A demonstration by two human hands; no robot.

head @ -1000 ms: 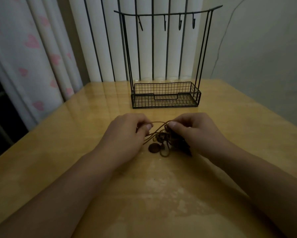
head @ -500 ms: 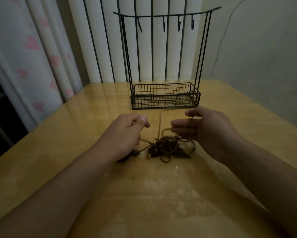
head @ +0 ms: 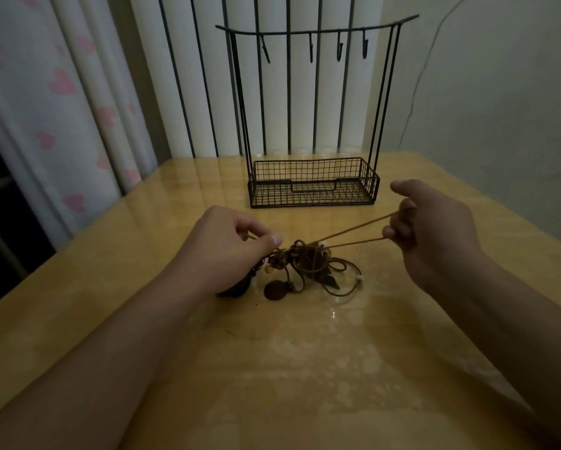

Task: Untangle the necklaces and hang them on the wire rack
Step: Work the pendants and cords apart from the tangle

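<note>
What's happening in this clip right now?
A person is working apart a clump of tangled necklaces on a wooden table. The left hand pinches the knot at its left edge, while the right hand pulls a loop of brown cord taut to the right. The wire rack stands behind, and its hooks carry nothing yet.

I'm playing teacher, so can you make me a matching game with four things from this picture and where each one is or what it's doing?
Things:
1. left hand
2. right hand
3. wire rack
4. round pendant

States:
A. lying flat on the table
B. pulling two cords tight, off to the side
C. pinching the knot of necklaces
D. standing at the back with bare hooks

Pairs: 1-C, 2-B, 3-D, 4-A
</note>
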